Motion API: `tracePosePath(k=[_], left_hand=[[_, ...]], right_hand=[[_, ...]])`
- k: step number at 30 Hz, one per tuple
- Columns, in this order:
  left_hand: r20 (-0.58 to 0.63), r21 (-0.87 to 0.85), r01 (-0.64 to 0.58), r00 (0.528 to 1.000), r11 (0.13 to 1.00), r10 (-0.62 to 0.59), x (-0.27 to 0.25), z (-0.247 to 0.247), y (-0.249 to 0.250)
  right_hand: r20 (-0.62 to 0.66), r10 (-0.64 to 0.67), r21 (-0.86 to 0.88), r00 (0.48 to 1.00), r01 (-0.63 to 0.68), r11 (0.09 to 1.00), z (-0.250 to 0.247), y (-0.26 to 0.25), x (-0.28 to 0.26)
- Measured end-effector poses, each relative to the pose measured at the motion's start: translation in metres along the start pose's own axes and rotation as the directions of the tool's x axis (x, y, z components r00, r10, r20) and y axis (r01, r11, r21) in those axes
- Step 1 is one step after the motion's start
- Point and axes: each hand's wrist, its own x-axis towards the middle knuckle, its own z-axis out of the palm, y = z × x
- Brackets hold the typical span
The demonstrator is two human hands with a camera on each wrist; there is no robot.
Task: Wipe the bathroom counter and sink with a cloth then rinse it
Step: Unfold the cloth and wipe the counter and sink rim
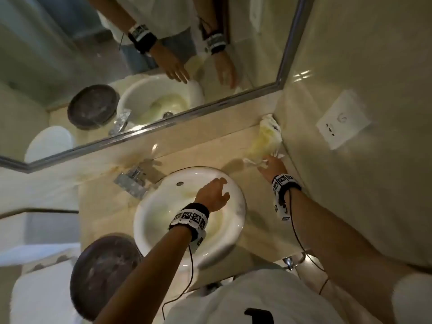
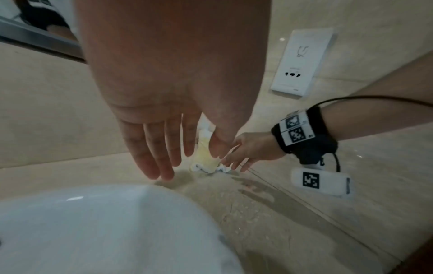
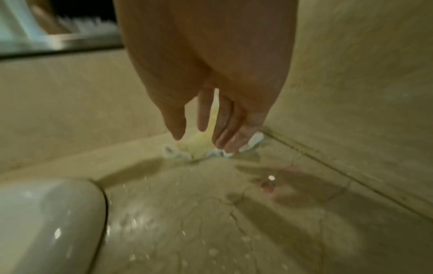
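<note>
A crumpled white and yellow cloth (image 1: 266, 139) lies in the back right corner of the beige counter (image 1: 261, 220), against the wall. My right hand (image 1: 272, 166) reaches to it with straight fingers, and its fingertips (image 3: 230, 147) touch the cloth's (image 3: 196, 148) near edge. My left hand (image 1: 216, 195) hovers over the round white sink (image 1: 149, 206) with its fingers (image 2: 161, 166) spread and holding nothing. The left wrist view shows the cloth (image 2: 205, 157) beyond the left hand, with the right hand (image 2: 236, 159) at it. The counter (image 3: 211, 213) is wet and speckled with drops.
A chrome faucet (image 1: 133, 181) stands behind the sink at the left. A dark round bowl (image 1: 105, 274) sits on the counter's near left. A mirror (image 1: 163, 66) runs along the back wall, and a white socket plate (image 1: 343, 118) is on the right wall. A white toilet (image 1: 42, 295) stands at the left.
</note>
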Motion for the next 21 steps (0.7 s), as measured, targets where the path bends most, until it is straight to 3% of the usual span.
tracePosePath(k=[6,13,17,21], left_hand=[[0.035,-0.013,0.108,0.994,0.994,-0.108,-0.012,0.008,-0.006],[-0.03,0.015,0.148,0.989,0.989,-0.148,-0.023,-0.006,-0.021],[-0.049,0.035,0.169,0.985,0.985,-0.167,-0.027,-0.014,-0.033],[-0.077,0.037,0.145,0.987,0.989,-0.142,-0.023,-0.025,-0.03]], right_hand=[[0.064,-0.037,-0.083,0.997,0.042,0.996,0.019,-0.003,0.033],[0.086,-0.072,-0.228,0.994,0.09,0.97,0.022,-0.024,0.048],[-0.106,-0.039,0.022,0.994,0.042,0.999,0.009,-0.043,0.052],[-0.362,-0.025,0.238,0.932,0.118,0.964,-0.028,-0.081,0.045]])
